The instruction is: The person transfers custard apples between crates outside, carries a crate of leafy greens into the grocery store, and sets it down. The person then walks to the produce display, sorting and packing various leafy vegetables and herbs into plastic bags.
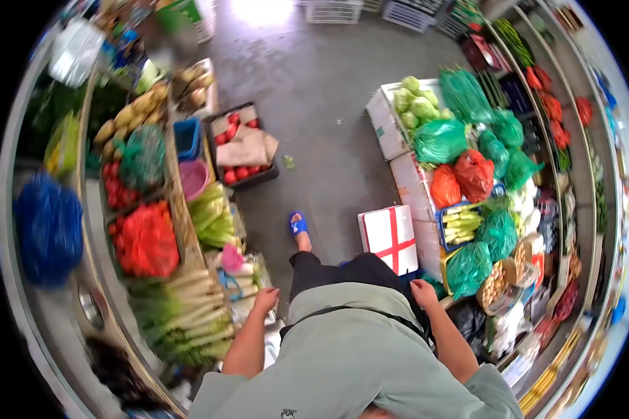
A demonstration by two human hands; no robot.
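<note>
My left hand (265, 300) hangs at my side with its fingers loosely curled in, and nothing shows in it. It is nearest to the stand with leeks (189, 311) and a pink bag (235, 260), apart from them. On the other side, my right hand (424, 293) hangs by my hip, fingers curled, no object visible in it. Close to it are a white foam box lid with red tape (390, 239) and a green plastic bag (468, 269). One foot in a blue slipper (298, 225) shows ahead of my body.
A crate of tomatoes (244, 171) partly covered with cardboard stands on the floor (321, 140) at left. Cabbages (417, 103) fill a foam box at right, beside several bagged vegetables and a basket of eggs (495, 288). Plastic crates (333, 10) line the far end.
</note>
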